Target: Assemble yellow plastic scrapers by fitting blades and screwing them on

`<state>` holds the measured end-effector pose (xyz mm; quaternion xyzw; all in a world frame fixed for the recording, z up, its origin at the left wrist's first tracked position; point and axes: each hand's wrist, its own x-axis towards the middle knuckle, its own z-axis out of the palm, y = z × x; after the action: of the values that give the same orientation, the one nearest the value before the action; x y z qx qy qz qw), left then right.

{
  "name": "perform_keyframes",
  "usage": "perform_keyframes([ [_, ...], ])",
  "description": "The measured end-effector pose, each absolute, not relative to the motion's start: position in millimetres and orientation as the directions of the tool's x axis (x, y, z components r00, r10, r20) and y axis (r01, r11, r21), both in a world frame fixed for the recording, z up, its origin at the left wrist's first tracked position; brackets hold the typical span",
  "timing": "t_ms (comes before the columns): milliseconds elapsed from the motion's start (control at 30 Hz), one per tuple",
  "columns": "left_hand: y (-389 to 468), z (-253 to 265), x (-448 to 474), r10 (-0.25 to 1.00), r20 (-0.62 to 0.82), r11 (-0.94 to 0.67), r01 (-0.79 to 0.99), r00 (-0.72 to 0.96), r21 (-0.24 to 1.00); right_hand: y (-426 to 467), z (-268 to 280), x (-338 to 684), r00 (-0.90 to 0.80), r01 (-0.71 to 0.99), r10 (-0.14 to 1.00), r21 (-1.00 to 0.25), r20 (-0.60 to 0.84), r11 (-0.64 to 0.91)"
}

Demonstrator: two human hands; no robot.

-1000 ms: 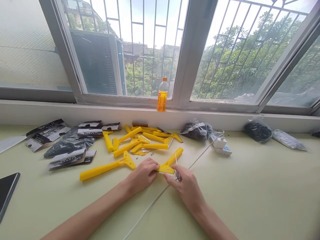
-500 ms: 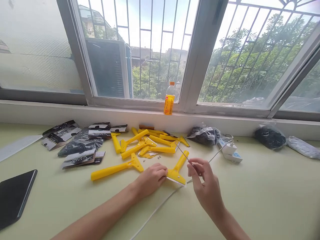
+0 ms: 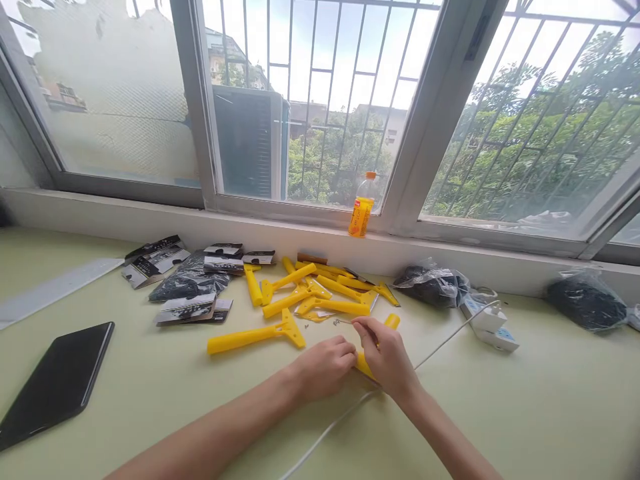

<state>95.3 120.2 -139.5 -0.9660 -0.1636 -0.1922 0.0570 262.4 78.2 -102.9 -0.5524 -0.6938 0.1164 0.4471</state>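
My left hand (image 3: 327,363) is closed on the head of a yellow scraper (image 3: 367,367) that lies on the table. My right hand (image 3: 385,350) crosses over this scraper and hides much of it; the handle end shows beyond the knuckles. Between my right thumb and fingers is a thin metal rod (image 3: 346,322), whose exact kind I cannot make out. Its tip points left, close beside a few small screws (image 3: 337,322). Another yellow scraper (image 3: 255,335) lies to the left of my hands. Behind them is a pile of several more yellow scrapers (image 3: 333,306).
A white cable (image 3: 325,433) runs under my right hand toward a power strip (image 3: 495,330). Card packaging (image 3: 187,308) and black plastic bags (image 3: 433,285) lie toward the windowsill. A black tablet-like device (image 3: 60,377) is at left. A drink bottle (image 3: 361,210) stands on the sill.
My right hand has moved left, over the scraper, bringing the metal rod's tip down by the screws. My left hand stays on the scraper. The camera view has turned left.
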Motion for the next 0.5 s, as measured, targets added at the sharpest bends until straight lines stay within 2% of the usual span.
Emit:
perform_keyframes([
  [500, 121.9, -141.6, 94.9, 0.268, 0.411, -0.946, 0.320, 0.872, -0.062, 80.0, -109.8, 266.3, 0.032, 0.633, 0.879, -0.690, 0.476, 0.351],
])
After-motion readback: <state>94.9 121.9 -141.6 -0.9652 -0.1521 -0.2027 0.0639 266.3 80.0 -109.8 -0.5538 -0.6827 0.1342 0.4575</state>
